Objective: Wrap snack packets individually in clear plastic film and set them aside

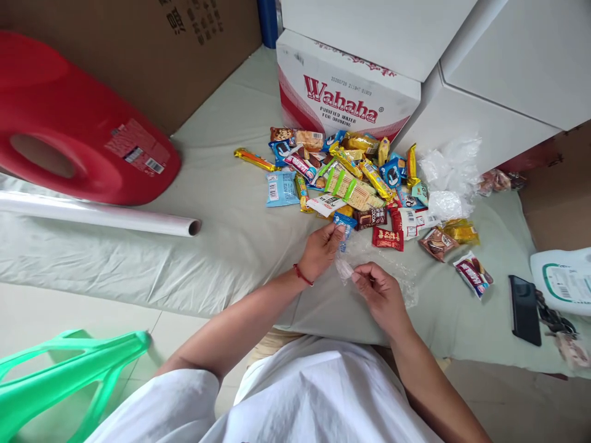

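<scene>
My left hand [321,249] and my right hand [378,292] both pinch the edges of a clear plastic bag [369,261] lying on the pale cloth [231,240]. The left fingers are closed on its upper rim, next to a small blue snack packet [344,223]. The right thumb and fingers grip a crumpled corner of the bag. Just beyond the hands lies a heap of several wrapped snacks [351,178], with a red packet [388,239] nearest the bag.
A Wahaha water carton [341,92] and white boxes [503,67] stand behind the snacks. A red plastic stool [69,123] and a roll of clear film [96,214] lie at left, a green stool [60,375] at bottom left. A black phone [524,309] and keys [551,317] lie at right.
</scene>
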`<state>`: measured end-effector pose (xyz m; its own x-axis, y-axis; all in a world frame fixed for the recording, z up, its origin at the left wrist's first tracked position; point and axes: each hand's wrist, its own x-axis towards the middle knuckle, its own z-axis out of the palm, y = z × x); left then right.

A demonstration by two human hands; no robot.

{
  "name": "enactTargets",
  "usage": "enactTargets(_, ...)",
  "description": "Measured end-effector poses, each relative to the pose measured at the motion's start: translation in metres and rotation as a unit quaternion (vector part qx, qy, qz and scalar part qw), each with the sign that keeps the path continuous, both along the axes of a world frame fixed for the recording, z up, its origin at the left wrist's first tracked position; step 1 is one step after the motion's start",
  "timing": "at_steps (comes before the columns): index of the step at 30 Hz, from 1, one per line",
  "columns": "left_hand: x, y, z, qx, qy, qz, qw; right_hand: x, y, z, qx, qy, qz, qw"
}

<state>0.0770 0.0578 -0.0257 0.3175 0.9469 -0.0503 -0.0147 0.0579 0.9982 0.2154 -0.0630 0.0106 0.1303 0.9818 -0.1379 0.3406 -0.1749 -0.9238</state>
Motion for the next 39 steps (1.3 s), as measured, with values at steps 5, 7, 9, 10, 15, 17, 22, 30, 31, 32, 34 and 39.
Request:
enactTargets(5, 0.000, 0.001, 0.001, -0.061, -0.038, -0.004, 0.997, 0.022, -0.012, 0.012, 0.047, -0.019, -0.076, 0.996)
enactTargets(7, 0.000, 0.001, 0.001, -0.085, -0.051, -0.001, 0.995, 0.030, -0.019, 0.017, 0.137, -0.137, -0.076, 0.978)
enactTargets(9, 0.000, 0.001, 0.000, -0.100, -0.063, -0.002, 0.993, 0.032, -0.025, 0.016, 0.206, -0.253, -0.028, 0.945)
enactTargets(10, 0.000, 0.001, 0.000, -0.105, -0.068, -0.004, 0.992, 0.031, -0.027, 0.013, 0.225, -0.300, 0.003, 0.927)
enactTargets(15, 0.002, 0.000, -0.004, -0.105, -0.071, -0.016, 0.992, 0.016, -0.020, -0.014, 0.256, -0.388, 0.066, 0.883)
enactTargets(17, 0.002, 0.000, -0.002, -0.117, -0.095, -0.018, 0.988, 0.012, -0.012, -0.021, 0.265, -0.367, 0.063, 0.889)
enactTargets(22, -0.004, -0.017, 0.010, -0.192, -0.204, 0.018, 0.960, 0.010, -0.004, -0.015, 0.232, -0.274, 0.023, 0.933)
enactTargets(30, -0.012, -0.108, 0.018, -0.158, -0.062, 0.074, 0.983, -0.020, -0.014, -0.009, 0.113, -0.143, -0.080, 0.980)
enactTargets(31, -0.010, -0.113, 0.019, -0.160, -0.059, 0.062, 0.983, -0.023, -0.015, -0.009, 0.088, -0.105, -0.073, 0.988)
enactTargets(32, -0.009, -0.115, 0.021, -0.164, -0.063, 0.062, 0.983, -0.024, -0.015, -0.010, 0.058, -0.055, -0.072, 0.994)
enactTargets(34, -0.008, -0.112, 0.023, -0.196, -0.086, 0.099, 0.972, -0.023, -0.016, -0.009, -0.005, 0.064, -0.093, 0.994)
enactTargets(39, -0.021, -0.089, 0.023, -0.301, -0.157, 0.203, 0.919, -0.004, -0.021, 0.000, -0.032, 0.260, -0.166, 0.951)
